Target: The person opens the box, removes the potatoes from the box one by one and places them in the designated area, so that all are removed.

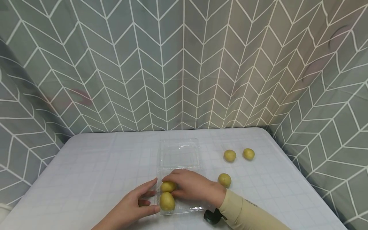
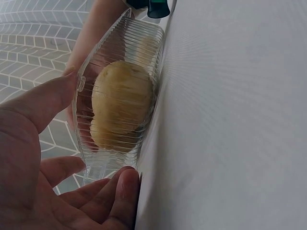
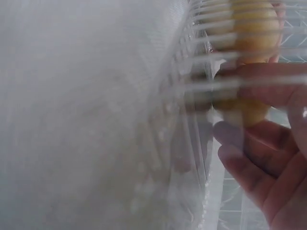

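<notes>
A: What's w/ the box (image 1: 188, 208)?
B: Clear plastic, ribbed walls, on the white surface (image 1: 95, 172). Lid (image 1: 179, 155) is swung back on the far side, away from the person; can't tell if it lies fully flat.
A: Contents?
B: 2 potatoes, both in the base, along its L side. Near potato (image 1: 167, 202) sits in the corner closest to the person; far potato (image 1: 168, 187) is just beyond it, apparently touching. L wrist cam shows them thru the ribbed wall.
A: R hand (image 1: 192, 185)?
B: Reaching into the base from the R, pinching far potato b/w thumb & fingers. R wrist cam agrees, tho blurry. Can't tell if that potato rests on the box floor.
A: And L hand (image 1: 138, 201)?
B: Outside the box, at its L wall. Thumb & fingers spread wide, tips up against the plastic, thumb nearest the person.
A: Other potatoes?
B: 3 on the surface, R of the box. First loose one (image 1: 224, 180) is just past the R wrist; second (image 1: 230, 156) & third (image 1: 248, 154) are farther back, near each other but apart.
A: Dark thing (image 1: 212, 217)?
B: Under the R wrist, by the box's near R corner; partly hidden, can't ID.
</notes>
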`<act>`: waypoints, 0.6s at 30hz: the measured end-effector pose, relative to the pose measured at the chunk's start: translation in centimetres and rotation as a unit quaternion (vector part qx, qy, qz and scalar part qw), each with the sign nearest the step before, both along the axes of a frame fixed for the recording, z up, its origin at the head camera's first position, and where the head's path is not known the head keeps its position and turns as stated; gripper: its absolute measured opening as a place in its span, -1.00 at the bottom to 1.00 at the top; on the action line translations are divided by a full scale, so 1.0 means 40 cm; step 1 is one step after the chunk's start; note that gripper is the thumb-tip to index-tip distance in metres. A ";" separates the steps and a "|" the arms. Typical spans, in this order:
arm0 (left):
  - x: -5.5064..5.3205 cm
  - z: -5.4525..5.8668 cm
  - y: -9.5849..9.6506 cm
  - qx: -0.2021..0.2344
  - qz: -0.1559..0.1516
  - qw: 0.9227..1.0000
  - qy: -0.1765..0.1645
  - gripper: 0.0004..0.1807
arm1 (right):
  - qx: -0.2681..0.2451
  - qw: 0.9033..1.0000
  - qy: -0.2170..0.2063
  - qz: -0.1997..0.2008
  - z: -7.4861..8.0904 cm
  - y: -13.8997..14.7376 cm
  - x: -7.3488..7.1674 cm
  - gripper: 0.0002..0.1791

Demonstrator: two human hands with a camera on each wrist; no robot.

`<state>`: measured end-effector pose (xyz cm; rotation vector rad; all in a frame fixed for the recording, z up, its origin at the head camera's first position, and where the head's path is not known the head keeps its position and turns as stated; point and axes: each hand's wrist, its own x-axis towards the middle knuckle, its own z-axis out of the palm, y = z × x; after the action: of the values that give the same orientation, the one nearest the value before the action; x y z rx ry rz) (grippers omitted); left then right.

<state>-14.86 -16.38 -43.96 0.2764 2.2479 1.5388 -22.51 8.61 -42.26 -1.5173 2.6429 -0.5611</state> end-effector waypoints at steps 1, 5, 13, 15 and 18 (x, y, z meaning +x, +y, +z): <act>0.000 0.000 0.000 0.001 0.000 1.000 0.000 -0.06 | -0.001 1.000 0.001 -0.002 0.000 0.000 0.000 -0.51; 0.000 0.001 0.001 0.003 0.002 1.000 0.000 -0.07 | -0.006 1.000 0.008 -0.006 0.000 0.002 0.000 -0.53; 0.000 0.000 0.001 0.003 0.004 1.000 -0.002 -0.06 | -0.019 1.000 0.012 -0.006 0.002 0.012 0.001 -0.56; 0.000 0.000 0.001 0.004 0.003 1.000 -0.002 -0.06 | -0.019 1.000 0.013 -0.004 0.004 0.014 0.001 -0.57; 0.000 0.000 0.001 0.003 0.003 1.000 0.002 -0.06 | -0.021 1.000 0.019 -0.004 0.006 0.016 0.002 -0.57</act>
<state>-14.85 -16.33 -43.96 0.2765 2.2487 1.5504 -22.44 9.25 -42.03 -1.5452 2.6829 -0.5966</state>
